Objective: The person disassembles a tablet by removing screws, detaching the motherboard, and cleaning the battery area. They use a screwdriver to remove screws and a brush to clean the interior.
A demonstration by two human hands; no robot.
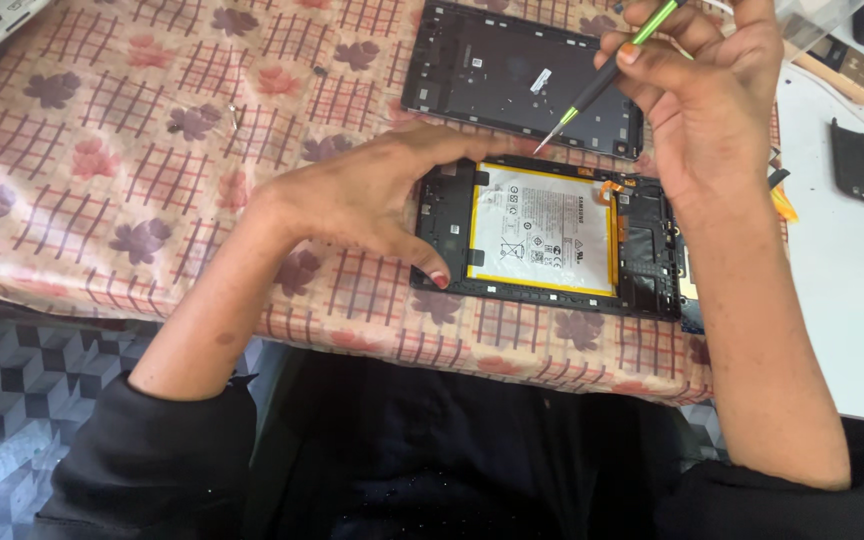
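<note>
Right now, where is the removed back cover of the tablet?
In the head view the black back cover lies inside-up on the floral cloth at top centre, just beyond the opened tablet, under the screwdriver held in the right hand.

Bright, even daylight, soft shadows, sharp focus, slight glare at right.

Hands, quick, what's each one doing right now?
Left hand: open, fingers steadying the opened tablet.
Right hand: closed on a green-handled screwdriver.

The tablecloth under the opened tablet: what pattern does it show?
The tablecloth shows purple and pink flowers with red grids, head view.
</note>
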